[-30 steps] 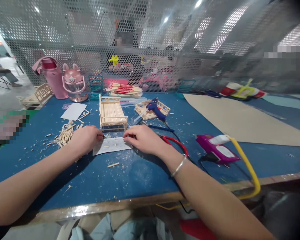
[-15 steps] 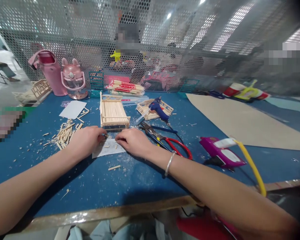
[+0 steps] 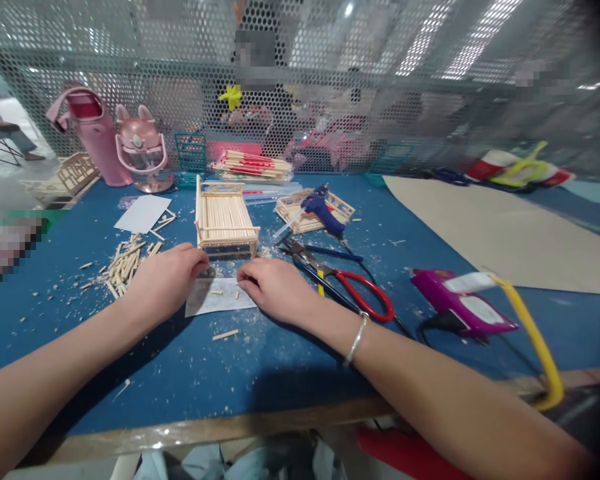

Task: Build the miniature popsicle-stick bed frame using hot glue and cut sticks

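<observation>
A small bed-like model made of wooden sticks (image 3: 226, 217) stands on the blue table. My left hand (image 3: 173, 270) is at its near left corner, fingers curled together; whatever they may hold is hidden. On the other side, my right hand (image 3: 277, 287) is closed in a pinch over the edge of a white paper (image 3: 220, 305), its fingertips too small to read. Tiny stick pieces (image 3: 217, 292) lie on that paper. A short cut stick (image 3: 225, 335) rests on the table nearer to me. To the left is a pile of cut sticks (image 3: 125, 267).
Right of my hand lie pliers with red handles (image 3: 365, 297) and a blue glue gun (image 3: 323, 212) resting on another stick model (image 3: 293, 212). A purple tool (image 3: 463, 303) and yellow handle (image 3: 535, 340) are further right. Pink bottles (image 3: 100, 137) stand at the back left before a perforated metal screen (image 3: 180, 40).
My hands have drawn slightly apart, the right one moving rightward off the paper's middle. The whole view has shifted a little. The stick model stands in the same place.
</observation>
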The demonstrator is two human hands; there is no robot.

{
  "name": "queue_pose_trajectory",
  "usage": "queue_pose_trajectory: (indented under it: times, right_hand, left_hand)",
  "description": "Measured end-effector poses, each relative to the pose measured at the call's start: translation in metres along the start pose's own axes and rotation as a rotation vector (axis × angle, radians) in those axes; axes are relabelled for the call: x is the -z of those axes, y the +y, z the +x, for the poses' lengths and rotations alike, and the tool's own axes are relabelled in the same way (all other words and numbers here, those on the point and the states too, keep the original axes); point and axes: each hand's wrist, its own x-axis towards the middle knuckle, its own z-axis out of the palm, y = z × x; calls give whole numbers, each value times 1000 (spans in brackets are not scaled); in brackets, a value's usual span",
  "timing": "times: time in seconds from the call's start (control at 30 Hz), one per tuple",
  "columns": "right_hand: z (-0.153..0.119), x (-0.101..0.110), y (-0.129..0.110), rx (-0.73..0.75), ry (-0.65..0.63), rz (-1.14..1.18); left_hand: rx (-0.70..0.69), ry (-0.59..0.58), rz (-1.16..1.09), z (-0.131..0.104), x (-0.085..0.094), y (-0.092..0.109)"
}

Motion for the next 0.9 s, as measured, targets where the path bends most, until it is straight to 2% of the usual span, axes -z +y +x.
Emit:
queue_pose_trajectory:
  times: [0.2,0.33,0.43,0.53,0.6,0.73,0.8,0.9]
  right_hand:
    - [-1,0,-1,-26,0,15]
    - [1,4,-2,28,-18,13]
    - [-4,25,3,67,14,29]
    - [-19,55,15,-62,114,29]
    - [-29,70,27,-224,35,-34]
    - [-41,81,46,-497,-312,-180]
    - [-42,81,49,-537,-391,-187]
    - [-40,79,47,-506,-465,-177]
  left_hand:
    - [-90,-111,-95,-1,-6,13]
    - [-66,-93,-174,1,-8,9]
    - [-40,-66,-253,-4,-3,1]
    - [-23,-42,-315,-11,1,-5]
    - [-53,-38,-348,-15,3,-5]
    - [-157,-101,-361,-21,1,1]
    - [-156,-128,-334,-21,-1,4]
    - [-146,-131,-310,-21,-4,6]
